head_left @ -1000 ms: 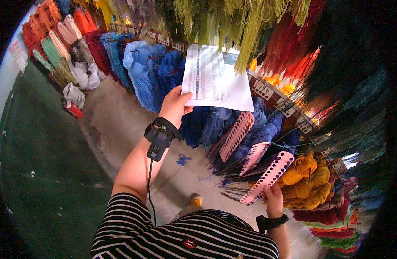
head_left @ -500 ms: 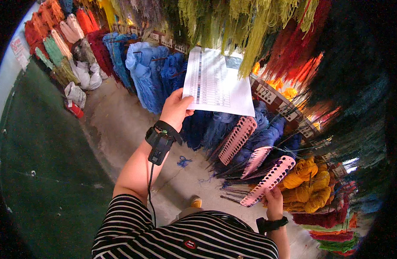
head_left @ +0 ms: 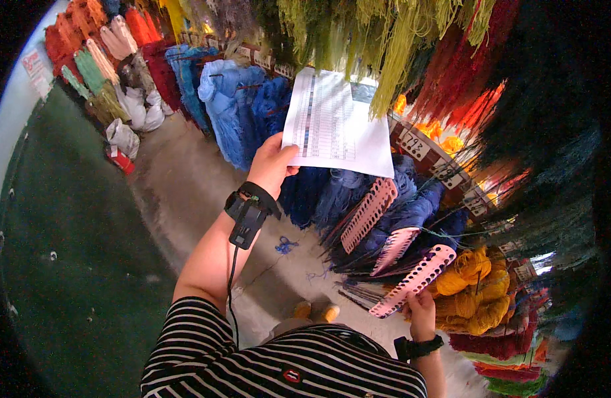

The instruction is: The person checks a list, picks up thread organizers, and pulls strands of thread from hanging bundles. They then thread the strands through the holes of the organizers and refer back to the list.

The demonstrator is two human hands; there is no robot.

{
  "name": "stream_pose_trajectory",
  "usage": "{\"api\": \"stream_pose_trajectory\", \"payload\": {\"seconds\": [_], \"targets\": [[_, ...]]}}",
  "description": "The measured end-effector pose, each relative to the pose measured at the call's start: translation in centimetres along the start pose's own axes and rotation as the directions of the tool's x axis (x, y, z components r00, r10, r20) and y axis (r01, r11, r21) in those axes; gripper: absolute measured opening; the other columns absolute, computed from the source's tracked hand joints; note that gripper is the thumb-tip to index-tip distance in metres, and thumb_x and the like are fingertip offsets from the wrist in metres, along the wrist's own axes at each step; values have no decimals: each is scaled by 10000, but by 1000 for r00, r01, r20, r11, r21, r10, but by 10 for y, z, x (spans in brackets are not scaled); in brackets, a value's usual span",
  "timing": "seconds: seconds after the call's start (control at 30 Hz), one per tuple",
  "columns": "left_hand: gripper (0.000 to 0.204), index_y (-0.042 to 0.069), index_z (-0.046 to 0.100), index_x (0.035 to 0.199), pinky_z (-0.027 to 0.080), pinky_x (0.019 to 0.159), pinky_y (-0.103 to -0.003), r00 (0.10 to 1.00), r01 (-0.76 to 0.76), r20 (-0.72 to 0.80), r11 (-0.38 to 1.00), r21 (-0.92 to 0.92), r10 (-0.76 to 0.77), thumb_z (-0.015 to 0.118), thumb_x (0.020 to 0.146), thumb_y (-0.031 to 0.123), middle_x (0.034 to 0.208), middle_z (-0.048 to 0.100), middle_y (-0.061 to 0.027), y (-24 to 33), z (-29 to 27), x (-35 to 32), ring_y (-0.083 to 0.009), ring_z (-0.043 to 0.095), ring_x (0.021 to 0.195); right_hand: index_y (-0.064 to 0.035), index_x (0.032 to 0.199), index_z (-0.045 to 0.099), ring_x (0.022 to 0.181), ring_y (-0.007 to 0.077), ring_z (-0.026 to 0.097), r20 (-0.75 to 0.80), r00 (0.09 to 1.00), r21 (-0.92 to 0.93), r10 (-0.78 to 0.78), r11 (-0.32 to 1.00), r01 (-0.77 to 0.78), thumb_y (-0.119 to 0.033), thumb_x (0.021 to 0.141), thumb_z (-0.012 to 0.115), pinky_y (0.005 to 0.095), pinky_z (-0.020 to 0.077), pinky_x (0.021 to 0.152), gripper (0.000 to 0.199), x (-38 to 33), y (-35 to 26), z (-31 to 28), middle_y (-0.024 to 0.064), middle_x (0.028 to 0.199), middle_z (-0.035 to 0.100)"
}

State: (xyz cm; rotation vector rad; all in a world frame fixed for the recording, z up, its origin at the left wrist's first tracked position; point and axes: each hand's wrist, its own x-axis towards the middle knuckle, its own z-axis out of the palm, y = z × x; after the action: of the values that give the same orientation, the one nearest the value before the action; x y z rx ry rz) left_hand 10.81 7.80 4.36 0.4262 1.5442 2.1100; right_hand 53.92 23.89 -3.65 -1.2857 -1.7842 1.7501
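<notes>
My left hand (head_left: 271, 164) is closed on the lower left corner of a white paper sheet (head_left: 368, 142) printed with a table, thumb on top. The sheet is tilted toward me in front of hanging yarn. Lower right, my right hand (head_left: 421, 316) pinches the edge of a pink perforated strip (head_left: 419, 275) with a row of holes and dark threads trailing from it. Two similar pieces, a pink holed strip (head_left: 370, 213) and a shorter pink strip (head_left: 394, 250), rest against dark blue yarn hanks (head_left: 417, 202); how they are held there is unclear.
Light blue yarn (head_left: 226, 99) hangs left of the sheet, golden yarn (head_left: 481, 292) right of the held strip. Olive yarn (head_left: 358, 40) hangs overhead along a rail with labels (head_left: 413, 142). White bags (head_left: 141, 109) and a green surface (head_left: 73, 232) lie left. Blue thread scraps (head_left: 287, 245) are on the floor.
The view has shifted slightly, and a second shoe now shows below. Both hands keep their hold on the sheet and the strip, almost unmoved.
</notes>
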Motion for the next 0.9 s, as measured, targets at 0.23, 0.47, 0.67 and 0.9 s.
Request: {"api": "stream_pose_trajectory", "payload": {"seconds": [0.23, 0.47, 0.67, 0.9], "targets": [[290, 34, 599, 1139, 453, 605, -232, 999, 19, -44, 998, 62, -16, 568, 881, 162, 900, 643, -26, 3, 8, -12, -88, 558, 706, -45, 968, 571, 577, 78, 504, 29, 999, 3, 17, 1000, -17, -118, 947, 552, 220, 379, 500, 79, -15, -2, -10, 4, 772, 601], [298, 40, 600, 1148, 458, 616, -230, 999, 37, -14, 996, 81, -36, 565, 882, 170, 939, 654, -23, 8, 11, -1, -89, 578, 752, -33, 963, 592, 612, 71, 512, 32, 999, 6, -13, 1000, 13, -113, 952, 542, 222, 401, 563, 95, -16, -9, -12, -7, 810, 614], [311, 82, 602, 1130, 490, 619, -268, 985, 109, 130, 993, 54, -115, 628, 832, 171, 955, 654, -37, -22, 14, 23, -125, 603, 771, 8, 932, 649, 793, 82, 536, -122, 992, 15, -45, 999, 47, -129, 937, 594, 238, 438, 720, 147, -43, 2, -2, -7, 857, 615], [325, 88, 582, 1174, 440, 630, -242, 988, 14, 150, 998, 62, -24, 644, 859, 141, 982, 641, -15, -11, -19, 66, -111, 561, 754, -18, 954, 627, 760, 45, 511, -143, 988, 189, -50, 979, 77, -198, 967, 569, 215, 421, 670, 190, 1, -15, 61, -42, 830, 593]]}}
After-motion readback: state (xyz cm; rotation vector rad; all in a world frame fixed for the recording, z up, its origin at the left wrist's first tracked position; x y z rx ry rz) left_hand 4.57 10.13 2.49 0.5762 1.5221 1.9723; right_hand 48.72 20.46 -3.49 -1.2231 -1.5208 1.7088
